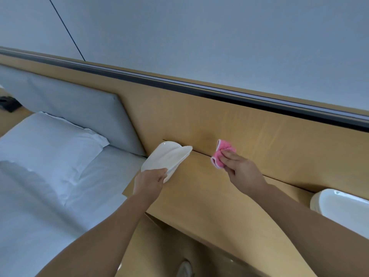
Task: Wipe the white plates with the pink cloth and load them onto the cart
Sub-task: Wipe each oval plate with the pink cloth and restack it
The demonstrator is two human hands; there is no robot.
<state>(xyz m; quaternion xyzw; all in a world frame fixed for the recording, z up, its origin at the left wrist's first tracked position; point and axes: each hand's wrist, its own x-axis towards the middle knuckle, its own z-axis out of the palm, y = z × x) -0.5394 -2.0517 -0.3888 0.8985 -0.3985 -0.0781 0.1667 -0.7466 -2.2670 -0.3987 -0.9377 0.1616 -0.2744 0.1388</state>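
Dark object (8, 103): far left of the left hand, on a wooden surface beyond the bed; too small to identify.
Pillow (50, 140): white, well left of the left hand, lying at the head of the bed.
Bed (40, 206): white sheet, left of and below the left forearm.
Pad (69, 100): grey padded headboard, upright behind the pillow, up and left of the left hand.
Cable (65, 29): thin, black, running down the wall high above the left hand.
Left hand (148, 181): fingers curled round the near rim of the plates, clamped on them; bare forearm runs down to the lower left.
Plates (167, 156): white, held in the air, tilted, reaching up and away from the left hand over the left end of the shelf. Seemingly two overlapped; the count cannot be told for sure.
Shoe (184, 268): pale, blurred, on the floor well below both hands.
Shelf (199, 196): wooden ledge beside the bed, under and between both hands.
Panel (219, 116): wood wall panel behind the shelf, beyond both hands, topped by a dark strip (199, 90).
Cloth (221, 154): pink, bunched, pinched in the right fingers and sticking out to their upper left; apart from the plates, above the back of the shelf.
Right hand (241, 168): thumb and fingers closed on the cloth, held to the right of the plates.
Stack (343, 204): white plates piled on the shelf, far right of the right hand, partly cut off by the frame edge.
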